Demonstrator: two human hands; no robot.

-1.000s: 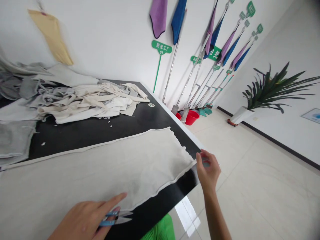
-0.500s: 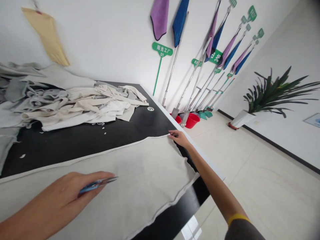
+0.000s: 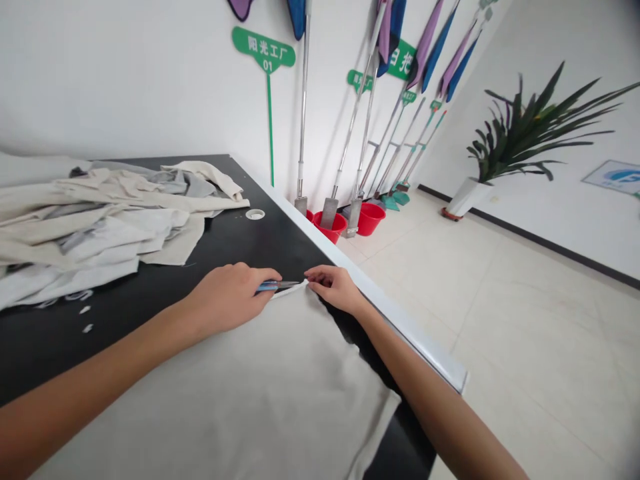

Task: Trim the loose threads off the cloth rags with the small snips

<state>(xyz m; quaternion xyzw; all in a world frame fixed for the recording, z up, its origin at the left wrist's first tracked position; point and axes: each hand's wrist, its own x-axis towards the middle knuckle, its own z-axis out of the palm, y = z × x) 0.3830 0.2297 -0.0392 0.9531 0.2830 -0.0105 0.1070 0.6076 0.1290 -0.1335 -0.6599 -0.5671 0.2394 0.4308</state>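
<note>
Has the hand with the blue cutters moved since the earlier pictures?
Yes. The left hand has moved forward and right, nearer the table's white edge, bringing the cutters close to the right hand.

left hand [image 3: 233, 295]: bare, back side seen, rounded outline, uncovered from fingers to wrist
left knuckles [image 3: 242, 268]: low rounded bumps along top of hand
left wrist [image 3: 186, 321]: bare, narrower than hand, smooth join
left forearm [image 3: 115, 363]: bare, long, smooth outline, looks thicker toward lower left picture edge
right hand [image 3: 336, 288]: bare, slim fingers, looks smaller in view than left one
right wrist [image 3: 364, 312]: bare, narrow, tapers into hand
right forearm [image 3: 430, 380]: bare, slender, near-straight sides, looks wider toward bottom picture edge
fingernails: too small to tell
upper arms: cut off by picture edges
</note>
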